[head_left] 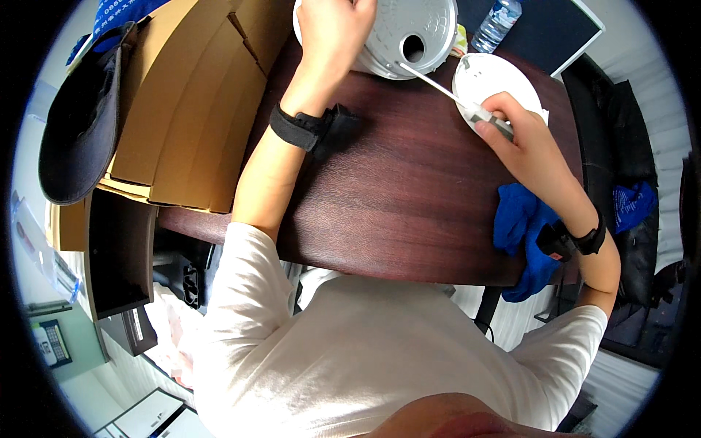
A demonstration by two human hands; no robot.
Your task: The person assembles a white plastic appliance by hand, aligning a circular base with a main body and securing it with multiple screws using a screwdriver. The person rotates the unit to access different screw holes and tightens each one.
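Observation:
My left hand [332, 33] rests on the top edge of a round grey and white appliance lid [412, 36] lying on the dark wooden table [409, 197]. My right hand [522, 139] grips a long thin white tool [438, 85] with a dark handle; its tip reaches toward the hole in the lid. Under the right hand sits a round white part [496, 77]. Both wrists wear black straps.
Flattened brown cardboard [190, 95] covers the table's left side, with a dark cap [84, 124] beside it. A blue cloth [526, 233] hangs at the right front edge. A clear water bottle [498, 22] stands at the back. A black chair [621, 146] is on the right.

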